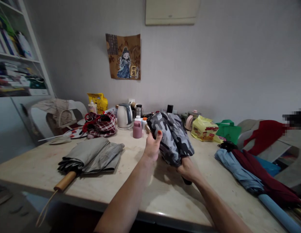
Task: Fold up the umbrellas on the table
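Observation:
A folded grey camouflage umbrella (173,136) is held above the middle of the wooden table (131,181). My left hand (152,147) grips its left side, thumb with red nail on the fabric. My right hand (188,170) is closed round its lower end, where a dark handle pokes out below the fingers.
A grey folded umbrella with a wooden handle (89,158) lies at the left. Blue (240,171) and dark red umbrellas (264,178) lie at the right. A kettle (124,116), pink bottle (137,128), plaid bag (102,124), yellow packet (203,129) and green bag (228,131) crowd the back edge.

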`<state>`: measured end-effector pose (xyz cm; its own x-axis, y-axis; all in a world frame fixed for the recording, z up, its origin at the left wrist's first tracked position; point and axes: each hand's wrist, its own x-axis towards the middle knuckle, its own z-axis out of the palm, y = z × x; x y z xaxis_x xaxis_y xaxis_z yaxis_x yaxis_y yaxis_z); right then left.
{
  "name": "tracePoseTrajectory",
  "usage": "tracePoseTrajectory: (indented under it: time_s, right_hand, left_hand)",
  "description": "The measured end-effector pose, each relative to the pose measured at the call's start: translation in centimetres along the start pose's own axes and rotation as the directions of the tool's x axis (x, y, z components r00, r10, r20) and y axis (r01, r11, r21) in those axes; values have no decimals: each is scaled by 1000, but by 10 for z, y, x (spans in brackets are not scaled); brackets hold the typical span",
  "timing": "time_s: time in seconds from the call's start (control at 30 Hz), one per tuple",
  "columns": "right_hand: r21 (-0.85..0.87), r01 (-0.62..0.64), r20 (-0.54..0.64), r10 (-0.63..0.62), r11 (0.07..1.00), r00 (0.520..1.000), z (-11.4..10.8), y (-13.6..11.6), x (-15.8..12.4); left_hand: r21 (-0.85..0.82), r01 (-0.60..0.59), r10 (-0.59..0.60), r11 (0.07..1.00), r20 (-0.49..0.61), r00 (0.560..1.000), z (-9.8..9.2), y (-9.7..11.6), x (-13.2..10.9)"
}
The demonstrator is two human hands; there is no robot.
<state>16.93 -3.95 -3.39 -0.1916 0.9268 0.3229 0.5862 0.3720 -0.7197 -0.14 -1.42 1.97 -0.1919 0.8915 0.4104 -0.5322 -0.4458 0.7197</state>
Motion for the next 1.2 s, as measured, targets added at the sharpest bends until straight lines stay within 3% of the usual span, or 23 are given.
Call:
tracePoseTrajectory:
  time_s: [0.07,0.23,0.4,0.47,0.53,0.63,0.7,0.77,0.8,0.83,1.0,1.2]
  right_hand:
    - [-61,28,-57,-32,998,998,4,1,-1]
    - [-165,-17,-24,13,986,1000,20,-2,-7]
    - [-207,-19,-43,10,978,999,28,-15,-12]
    - [-173,-17,-24,13,985,1000,22,-21,-13]
    - [-101,-27,92,37,994,995,6,-25,-13]
    - [172,-100,267,52,980,962,-33,-23,-12]
    - [421,-126,-29,152,898,988,-62,-17,-9]
    - [624,-35,-360,327,780,874,-85,-11,-4]
    - [665,3,-431,380,746,818,-93,-9,-1]
    - [674,10,-448,398,739,801,-98,-9,2]
    - [478,-153,-277,314,865,908,-100,-21,19]
    - [459,-19,-210,129,888,969,-98,-67,10]
  left_hand:
    - [-131,108,-99,985,72,992,8,-3,-8]
    - [-186,196,-204,963,-27,979,13,-13,-16]
    - [-246,278,-285,929,6,959,8,-20,-11]
    - [-258,275,-286,926,-8,958,5,-21,-9]
    - [-254,288,-306,923,-32,952,2,-21,-5]
    - [-254,322,-348,912,-63,935,-5,-19,1]
    - [-260,319,-348,911,-74,935,-8,-17,3]
    - [-260,310,-336,915,-62,940,-9,-16,2]
    - [-256,310,-332,916,-48,942,-9,-16,1]
    - [-252,312,-330,916,-32,944,-8,-16,-1]
    - [-231,357,-353,905,60,934,0,-16,-13]
    - [-196,350,-348,916,43,936,1,-22,-12]
